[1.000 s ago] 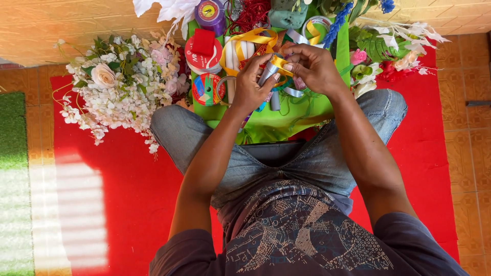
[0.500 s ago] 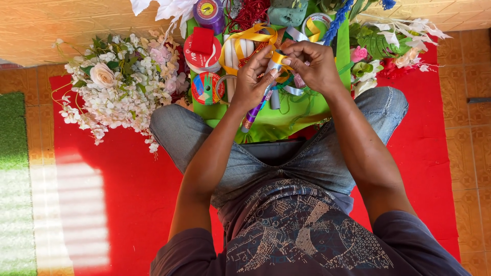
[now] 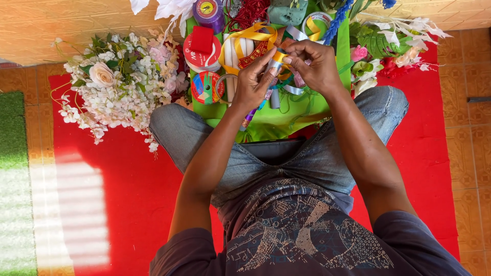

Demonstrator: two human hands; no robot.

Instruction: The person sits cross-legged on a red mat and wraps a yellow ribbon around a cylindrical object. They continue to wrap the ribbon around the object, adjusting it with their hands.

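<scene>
Head view, looking down on a seated person in blue jeans, legs spread on a red mat (image 3: pixel 128 194).

Left hand (image 3: pixel 254 82): raised above the lap, fingers curled, thumb and fingertips closed on the lower part of a small yellow ribbon piece (image 3: pixel 277 57). Grip tight, no gap visible.

Right hand (image 3: pixel 313 64): just beside the left, touching it at the fingertips. Thumb and forefinger pinch the same yellow ribbon piece from the upper side. Grip closed on it as well.

Yellow ribbon piece: held between both hands, above a green tray (image 3: pixel 286 115) that sits between the knees. How far the ribbon is folded or looped cannot be told; the fingers hide most of it.

Surroundings:
- A loose yellow ribbon loop (image 3: pixel 250 35) lies in the tray beyond the hands.
- A red ribbon spool (image 3: pixel 202 48) at the tray's left, with a multicoloured spool (image 3: pixel 204 87) just beneath it.
- A purple spool (image 3: pixel 208 10) at the upper edge.
- White artificial flower bunch (image 3: pixel 115 87) on the mat, left of the tray, near the left knee.
- Green leaves and pink flowers (image 3: pixel 381 46) to the right of the tray.
- A green grass-like mat (image 3: pixel 13 133) at the far left edge.
</scene>
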